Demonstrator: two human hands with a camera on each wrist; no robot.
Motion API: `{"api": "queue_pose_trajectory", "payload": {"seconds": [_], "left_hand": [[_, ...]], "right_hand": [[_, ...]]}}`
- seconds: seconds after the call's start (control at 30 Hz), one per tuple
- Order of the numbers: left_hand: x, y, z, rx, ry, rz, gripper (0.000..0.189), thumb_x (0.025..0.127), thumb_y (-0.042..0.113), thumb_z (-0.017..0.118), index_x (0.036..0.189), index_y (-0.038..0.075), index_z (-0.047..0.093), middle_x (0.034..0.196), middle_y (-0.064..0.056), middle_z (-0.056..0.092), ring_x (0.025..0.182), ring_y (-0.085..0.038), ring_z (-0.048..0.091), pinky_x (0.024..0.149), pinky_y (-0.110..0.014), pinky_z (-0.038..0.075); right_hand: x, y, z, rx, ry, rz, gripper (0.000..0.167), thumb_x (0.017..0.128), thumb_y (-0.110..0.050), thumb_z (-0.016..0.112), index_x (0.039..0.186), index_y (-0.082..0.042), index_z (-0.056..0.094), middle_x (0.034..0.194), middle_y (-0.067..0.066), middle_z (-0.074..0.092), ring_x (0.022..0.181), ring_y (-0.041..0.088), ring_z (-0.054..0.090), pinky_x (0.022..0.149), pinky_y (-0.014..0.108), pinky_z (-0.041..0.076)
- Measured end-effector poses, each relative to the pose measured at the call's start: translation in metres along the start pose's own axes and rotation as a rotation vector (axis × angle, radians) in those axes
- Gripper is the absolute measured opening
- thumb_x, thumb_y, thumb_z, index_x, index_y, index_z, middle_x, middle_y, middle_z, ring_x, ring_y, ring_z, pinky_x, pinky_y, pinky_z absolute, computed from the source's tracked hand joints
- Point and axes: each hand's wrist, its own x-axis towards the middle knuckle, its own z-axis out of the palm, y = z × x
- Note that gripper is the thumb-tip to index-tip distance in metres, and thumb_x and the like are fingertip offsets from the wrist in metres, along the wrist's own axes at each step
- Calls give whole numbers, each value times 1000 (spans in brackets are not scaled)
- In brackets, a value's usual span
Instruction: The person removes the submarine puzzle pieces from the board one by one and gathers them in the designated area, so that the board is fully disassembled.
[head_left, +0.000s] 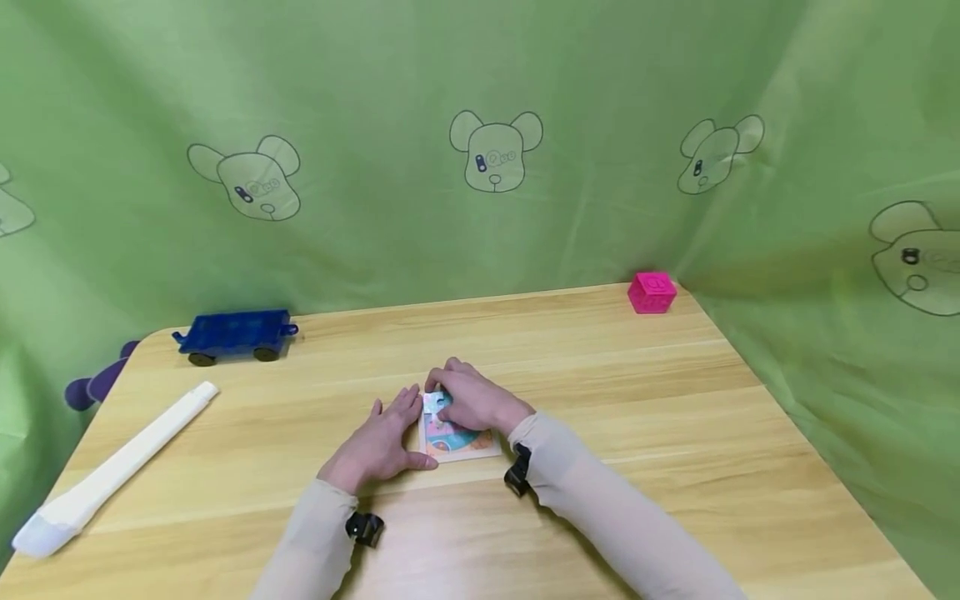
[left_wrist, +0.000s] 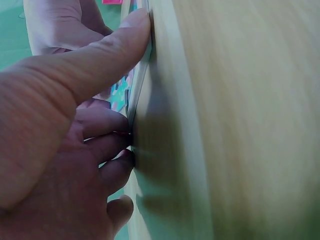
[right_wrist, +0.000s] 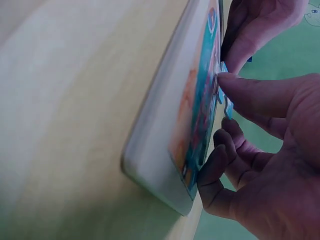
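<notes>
A small jigsaw puzzle board point(head_left: 474, 455) with a white rim and a colourful picture lies flat on the wooden table. My left hand point(head_left: 377, 443) steadies it, fingers extended along its left edge and thumb on the near edge by the corner. Over the board's upper part, my right hand point(head_left: 478, 402) pinches a light-blue puzzle piece point(right_wrist: 229, 107) between thumb and fingers. That piece stands tilted up from the picture in the right wrist view, while the other right fingertips rest on the board. Part of the picture is hidden under the right hand.
A blue toy wagon point(head_left: 236, 332) stands at the back left, and a pink cube point(head_left: 652, 293) at the back right. Along the left side lies a long white object point(head_left: 120, 467). A green curtain point(head_left: 375, 233) hangs behind the table point(head_left: 637, 400).
</notes>
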Motion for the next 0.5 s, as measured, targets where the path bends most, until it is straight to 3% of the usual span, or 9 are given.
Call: {"api": "queue_pose_trajectory", "payload": {"seconds": [0.1, 0.23, 0.37, 0.5], "left_hand": [[-1, -1, 0, 3, 0, -6, 93, 82, 36, 80, 149, -6, 33, 160, -19, 18, 147, -32, 13, 117, -54, 9], [-1, 0, 0, 8, -13, -11, 93, 83, 36, 79, 150, -5, 31, 161, -17, 16, 147, -31, 11, 117, -51, 12], [-2, 3, 0, 14, -21, -33, 92, 84, 36, 78, 151, -5, 30, 161, -17, 15, 147, -30, 12, 117, -48, 16], [-10, 9, -2, 63, 1, -47, 88, 85, 38, 77, 149, -6, 34, 160, -18, 20, 145, -32, 20, 114, -47, 27]], "right_hand": [[0, 1, 0, 43, 22, -9, 21, 95, -12, 65, 115, -10, 60, 103, 3, 51, 94, 17, 51, 89, 34, 47], [-1, 3, -2, 118, 45, 21, 6, 99, -9, 58, 105, -8, 56, 89, 2, 54, 81, 16, 52, 75, 31, 48], [-1, 5, -4, 161, 23, 51, 3, 100, -9, 55, 103, -7, 54, 82, 2, 54, 73, 15, 52, 66, 28, 46], [0, 5, -6, 200, 19, 74, 3, 100, -8, 55, 102, -7, 53, 82, 3, 54, 71, 15, 52, 64, 28, 45]]}}
